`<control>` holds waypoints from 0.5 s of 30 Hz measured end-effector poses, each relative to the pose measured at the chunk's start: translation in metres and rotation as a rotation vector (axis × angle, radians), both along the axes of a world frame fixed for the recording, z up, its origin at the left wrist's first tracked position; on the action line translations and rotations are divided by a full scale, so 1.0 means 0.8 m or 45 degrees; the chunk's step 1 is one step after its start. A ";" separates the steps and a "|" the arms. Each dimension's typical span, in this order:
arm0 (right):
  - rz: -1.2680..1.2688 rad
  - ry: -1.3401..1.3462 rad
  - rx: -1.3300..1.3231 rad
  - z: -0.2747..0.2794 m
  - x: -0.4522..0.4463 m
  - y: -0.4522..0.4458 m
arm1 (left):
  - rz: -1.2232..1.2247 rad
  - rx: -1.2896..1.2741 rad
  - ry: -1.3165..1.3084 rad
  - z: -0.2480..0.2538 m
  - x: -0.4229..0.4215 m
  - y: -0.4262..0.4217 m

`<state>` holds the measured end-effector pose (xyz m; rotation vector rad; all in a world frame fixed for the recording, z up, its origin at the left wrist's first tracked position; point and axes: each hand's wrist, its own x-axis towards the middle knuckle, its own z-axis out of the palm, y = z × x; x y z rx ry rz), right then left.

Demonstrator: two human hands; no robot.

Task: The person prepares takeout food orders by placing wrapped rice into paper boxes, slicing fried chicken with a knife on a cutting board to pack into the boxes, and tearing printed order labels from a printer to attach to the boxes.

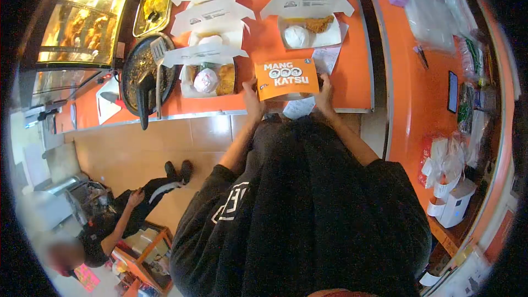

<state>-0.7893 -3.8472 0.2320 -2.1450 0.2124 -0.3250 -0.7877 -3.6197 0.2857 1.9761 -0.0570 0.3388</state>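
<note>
An orange takeout box [289, 80] with a closed lid, printed "MANG KATSU", is between my hands at the near edge of the orange counter. My left hand [253, 100] grips its left side, and my right hand [325, 93] has hold of the right side. A paper receipt [300, 108] shows just below the box; another slip [326, 59] lies beyond it. To the left sits an open box [190, 93] with a wrapped white ball [206, 81] and a fried piece [225, 80]. Farther back, another open box [311, 43] holds similar food.
Several more open boxes [212, 14] stand in rows behind. At left are a black pan [129, 85], a slotted turner [158, 55], a tray of yellow food [157, 5] and a lit glass case [82, 25]. A seated person [118, 214] is lower left. The right counter bears a phone [452, 92].
</note>
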 end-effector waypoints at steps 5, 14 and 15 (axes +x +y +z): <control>-0.025 0.030 0.264 0.088 0.014 0.011 | 0.004 0.241 0.163 0.036 0.021 0.014; 0.312 -0.287 -0.378 0.056 0.003 -0.004 | -0.213 0.206 0.169 0.017 0.013 0.028; 0.336 -0.255 -0.390 0.057 0.002 -0.003 | -0.284 0.418 0.134 0.019 0.008 0.031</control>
